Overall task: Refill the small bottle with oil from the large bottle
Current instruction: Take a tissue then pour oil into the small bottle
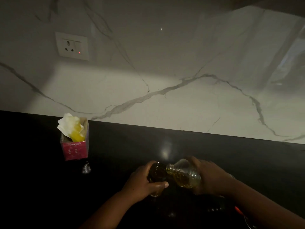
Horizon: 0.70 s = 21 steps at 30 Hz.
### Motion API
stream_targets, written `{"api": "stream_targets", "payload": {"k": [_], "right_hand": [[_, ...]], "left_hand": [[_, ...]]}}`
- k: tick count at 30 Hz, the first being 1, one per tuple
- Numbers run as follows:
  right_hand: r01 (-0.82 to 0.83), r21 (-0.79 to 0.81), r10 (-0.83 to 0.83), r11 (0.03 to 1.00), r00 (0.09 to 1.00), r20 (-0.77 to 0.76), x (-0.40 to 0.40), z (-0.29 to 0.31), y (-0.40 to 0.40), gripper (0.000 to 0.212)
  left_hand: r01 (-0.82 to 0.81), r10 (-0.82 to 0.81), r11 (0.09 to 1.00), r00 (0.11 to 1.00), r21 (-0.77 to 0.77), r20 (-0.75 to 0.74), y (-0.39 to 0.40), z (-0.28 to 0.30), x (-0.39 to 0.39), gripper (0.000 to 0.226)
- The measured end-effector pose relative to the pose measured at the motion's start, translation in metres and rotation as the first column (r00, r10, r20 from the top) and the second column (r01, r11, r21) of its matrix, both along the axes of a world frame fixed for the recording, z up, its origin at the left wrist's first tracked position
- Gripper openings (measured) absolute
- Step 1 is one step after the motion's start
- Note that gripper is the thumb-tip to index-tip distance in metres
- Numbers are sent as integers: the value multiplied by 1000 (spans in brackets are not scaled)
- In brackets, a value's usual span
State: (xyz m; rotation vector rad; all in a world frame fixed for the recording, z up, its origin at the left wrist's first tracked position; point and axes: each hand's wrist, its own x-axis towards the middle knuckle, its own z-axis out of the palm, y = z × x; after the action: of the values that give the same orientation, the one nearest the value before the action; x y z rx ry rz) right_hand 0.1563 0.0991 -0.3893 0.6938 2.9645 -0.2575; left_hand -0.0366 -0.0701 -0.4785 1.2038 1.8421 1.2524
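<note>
Oil poured over a dark desk [49, 187]
Left hand [142, 184] gripped the small bottle [157, 172]; right hand [212, 177] gripped the tilted large bottle [184, 176], necks touching, well clear of the marble wall [181, 100]

Yellow oil fills the clear large bottle [184, 176]; black counter [214, 154], grey-veined white marble wall [165, 63], pink box [75, 150].

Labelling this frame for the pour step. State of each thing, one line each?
small bottle: dark, upright, open, held by left hand
large bottle: clear, tipped, mouth at small bottle's mouth, yellow oil inside, held by right hand
pink box: upright, open top, tissue sticking out
wall socket: red light on
</note>
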Motion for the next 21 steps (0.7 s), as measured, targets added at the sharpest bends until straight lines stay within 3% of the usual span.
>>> {"api": "stream_targets", "payload": {"k": [14, 21], "right_hand": [[80, -30, -82, 996, 996, -47, 2, -12, 4, 106], [159, -298, -255, 941, 914, -317, 5, 4, 5, 96]], "left_hand": [[2, -2, 1000, 1000, -10, 15, 3, -7, -3, 68], [-9, 9, 1000, 1000, -27, 20, 2, -2, -1, 68]]}}
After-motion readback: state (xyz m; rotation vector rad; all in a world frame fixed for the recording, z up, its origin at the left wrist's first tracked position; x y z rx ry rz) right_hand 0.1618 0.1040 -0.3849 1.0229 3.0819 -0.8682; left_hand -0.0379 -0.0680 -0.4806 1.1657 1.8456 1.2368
